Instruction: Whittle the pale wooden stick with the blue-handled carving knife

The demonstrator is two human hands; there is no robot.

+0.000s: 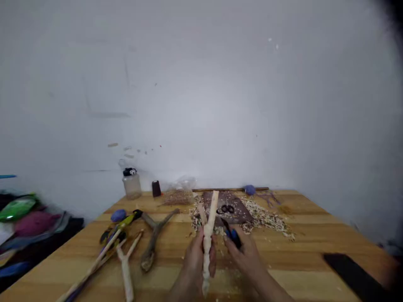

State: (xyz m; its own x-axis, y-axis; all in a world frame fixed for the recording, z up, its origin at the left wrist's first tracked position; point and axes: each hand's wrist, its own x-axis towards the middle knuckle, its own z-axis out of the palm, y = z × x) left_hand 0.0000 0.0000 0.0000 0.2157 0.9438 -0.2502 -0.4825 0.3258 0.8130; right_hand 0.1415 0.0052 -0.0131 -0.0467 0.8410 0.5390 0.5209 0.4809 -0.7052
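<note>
A peeled, pale forked stick stands nearly upright in front of me, its two prongs pointing away. My left hand is closed around it just below the fork. In my right hand is a knife with a blue and black handle, its dark blade pointing up and to the left. The blade is a little right of the stick and appears apart from it. Wood shavings lie beyond both hands, around a dark brown sheet with black-handled scissors on it.
Left on the wooden table are a bark-covered forked stick, a peeled forked stick and a blue ball. A clear jar and a dark thread spool stand at the back. A flat black object lies right.
</note>
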